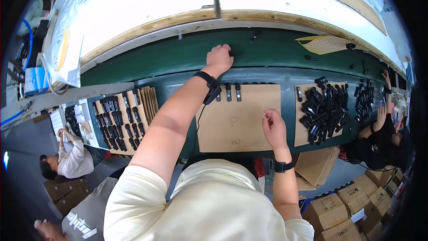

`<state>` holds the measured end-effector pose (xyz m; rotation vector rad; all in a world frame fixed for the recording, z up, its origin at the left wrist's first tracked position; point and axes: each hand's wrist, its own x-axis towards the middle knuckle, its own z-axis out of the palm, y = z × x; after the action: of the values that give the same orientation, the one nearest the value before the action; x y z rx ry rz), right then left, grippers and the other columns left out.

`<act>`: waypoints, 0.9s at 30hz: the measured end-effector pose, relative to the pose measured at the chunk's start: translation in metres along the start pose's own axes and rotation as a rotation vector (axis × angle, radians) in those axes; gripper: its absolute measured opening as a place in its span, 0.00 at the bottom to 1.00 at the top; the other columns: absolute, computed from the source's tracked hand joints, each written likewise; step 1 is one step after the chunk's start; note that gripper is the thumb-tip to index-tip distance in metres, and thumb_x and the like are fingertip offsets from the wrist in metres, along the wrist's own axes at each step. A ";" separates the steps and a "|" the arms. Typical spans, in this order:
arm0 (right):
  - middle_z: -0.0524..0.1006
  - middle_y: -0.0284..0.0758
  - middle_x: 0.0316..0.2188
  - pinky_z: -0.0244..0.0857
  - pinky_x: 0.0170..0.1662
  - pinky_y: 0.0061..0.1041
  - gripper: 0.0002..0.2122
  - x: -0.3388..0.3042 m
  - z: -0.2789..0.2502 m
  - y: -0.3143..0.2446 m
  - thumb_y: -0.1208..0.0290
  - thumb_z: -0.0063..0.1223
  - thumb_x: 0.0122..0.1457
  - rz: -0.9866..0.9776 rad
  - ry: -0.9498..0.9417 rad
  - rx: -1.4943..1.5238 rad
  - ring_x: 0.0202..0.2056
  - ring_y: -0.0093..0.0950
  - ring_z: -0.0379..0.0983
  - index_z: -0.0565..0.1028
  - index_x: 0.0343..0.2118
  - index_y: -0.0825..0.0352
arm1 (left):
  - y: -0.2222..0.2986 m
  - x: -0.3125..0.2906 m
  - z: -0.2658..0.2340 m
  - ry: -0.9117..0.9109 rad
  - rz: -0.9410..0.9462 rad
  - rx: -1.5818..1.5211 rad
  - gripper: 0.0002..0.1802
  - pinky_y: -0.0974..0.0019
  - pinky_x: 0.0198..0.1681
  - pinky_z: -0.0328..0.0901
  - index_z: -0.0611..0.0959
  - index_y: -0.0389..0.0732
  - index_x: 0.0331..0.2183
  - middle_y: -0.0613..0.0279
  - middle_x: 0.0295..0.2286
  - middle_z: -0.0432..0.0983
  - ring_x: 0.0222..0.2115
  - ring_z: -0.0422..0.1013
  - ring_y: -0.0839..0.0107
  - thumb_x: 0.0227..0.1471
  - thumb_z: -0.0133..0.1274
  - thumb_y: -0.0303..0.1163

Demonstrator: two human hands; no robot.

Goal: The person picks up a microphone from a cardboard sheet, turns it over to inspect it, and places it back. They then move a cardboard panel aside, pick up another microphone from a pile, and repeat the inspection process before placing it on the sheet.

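My left hand [219,59] reaches over the green belt, fingers curled, at the end of a small black stick-shaped device [238,52]; its fingertips seem closed on that end, partly hidden. Below my wrist, a cardboard sheet [249,129] with handwritten marks lies in front of me. Along its far edge stands a row of several black devices [228,93] with pale buttons, partly covered by my forearm. My right hand [274,127] hovers above the sheet's right side, fingers loosely bent and apart from the thumb, with nothing visible in it.
A heap of black devices [323,111] covers a cardboard sheet at right; rows of devices [127,127] lie on stacked cardboard at left. More devices [255,38] and a yellow-edged padded envelope [325,44] rest on the belt. Co-workers sit both sides; cartons [327,209] stand lower right.
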<state>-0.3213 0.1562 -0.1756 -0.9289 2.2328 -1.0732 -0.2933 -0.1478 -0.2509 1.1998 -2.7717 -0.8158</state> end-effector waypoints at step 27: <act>0.76 0.38 0.35 0.66 0.36 0.25 0.17 -0.026 -0.021 -0.152 0.83 0.61 0.45 -0.525 -0.066 0.245 0.33 0.31 0.72 0.73 0.41 0.69 | 0.060 -0.267 -0.167 0.012 0.331 -0.866 0.11 0.67 0.43 0.64 0.79 0.35 0.36 0.59 0.33 0.76 0.35 0.70 0.70 0.46 0.58 0.19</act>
<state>-0.2634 0.1163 -0.0373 -1.4550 1.7888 -1.4744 -0.1105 -0.0075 -0.0280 0.5559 -2.0674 -1.6659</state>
